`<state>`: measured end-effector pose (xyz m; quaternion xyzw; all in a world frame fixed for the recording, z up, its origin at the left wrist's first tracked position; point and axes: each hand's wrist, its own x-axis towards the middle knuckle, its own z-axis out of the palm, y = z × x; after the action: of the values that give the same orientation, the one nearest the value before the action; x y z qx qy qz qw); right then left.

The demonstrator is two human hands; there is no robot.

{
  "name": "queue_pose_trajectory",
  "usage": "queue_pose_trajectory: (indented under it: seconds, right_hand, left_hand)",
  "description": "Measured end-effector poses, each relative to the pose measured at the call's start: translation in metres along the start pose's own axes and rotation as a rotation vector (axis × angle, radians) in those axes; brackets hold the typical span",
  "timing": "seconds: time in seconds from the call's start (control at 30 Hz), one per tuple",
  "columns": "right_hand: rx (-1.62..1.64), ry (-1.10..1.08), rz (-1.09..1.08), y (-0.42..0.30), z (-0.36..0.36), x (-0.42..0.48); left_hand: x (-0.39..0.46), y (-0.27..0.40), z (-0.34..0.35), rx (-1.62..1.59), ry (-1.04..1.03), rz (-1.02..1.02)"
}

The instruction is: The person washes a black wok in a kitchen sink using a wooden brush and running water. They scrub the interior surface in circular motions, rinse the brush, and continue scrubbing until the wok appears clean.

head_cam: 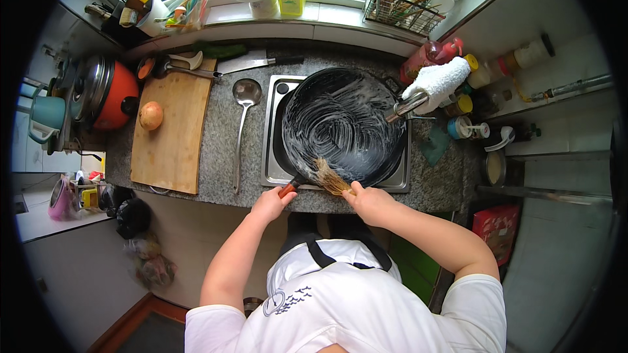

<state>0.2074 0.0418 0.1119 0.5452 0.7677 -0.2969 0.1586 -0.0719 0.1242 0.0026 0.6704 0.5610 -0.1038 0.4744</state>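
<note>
A large black wok (pixel 343 122), streaked inside with whitish suds, rests over a stainless steel sink (pixel 266 157). My left hand (pixel 271 204) is closed on the wok's reddish-brown handle (pixel 290 187) at the near left. In my right hand (pixel 370 203) is a straw brush (pixel 329 179), its bristles against the near inner wall of the wok. A metal faucet (pixel 408 106), wrapped in a white cloth (pixel 438 83), reaches over the wok's right side. To the left, a steel ladle (pixel 241 130) lies on the granite counter.
A wooden cutting board (pixel 169 149) with an onion (pixel 150 115) lies at left, beside a red rice cooker (pixel 115 95). A cleaver (pixel 244 64) lies behind the ladle. Bottles and jars (pixel 460 104) crowd the right; a wire basket of chopsticks (pixel 402 13) stands on the windowsill.
</note>
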Motion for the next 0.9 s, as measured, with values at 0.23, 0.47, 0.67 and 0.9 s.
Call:
queue_pose_trajectory:
  seconds: [0.23,0.47,0.67,0.9]
  right_hand:
    - [0.159,0.348,-0.086,-0.029,0.0,0.04]
    - [0.015,-0.035,0.01,-0.011,-0.007,0.008]
    - [0.148,0.194,-0.062,-0.019,-0.008,0.028]
    - [0.099,-0.02,-0.019,-0.005,-0.015,0.011]
  left_hand:
    - [0.0,0.001,0.0,0.039,0.016,0.01]
    - [0.003,-0.003,0.0,0.009,-0.01,0.0]
    - [0.003,-0.003,0.001,0.044,0.014,0.024]
    - [0.002,-0.003,0.002,0.015,0.021,0.022]
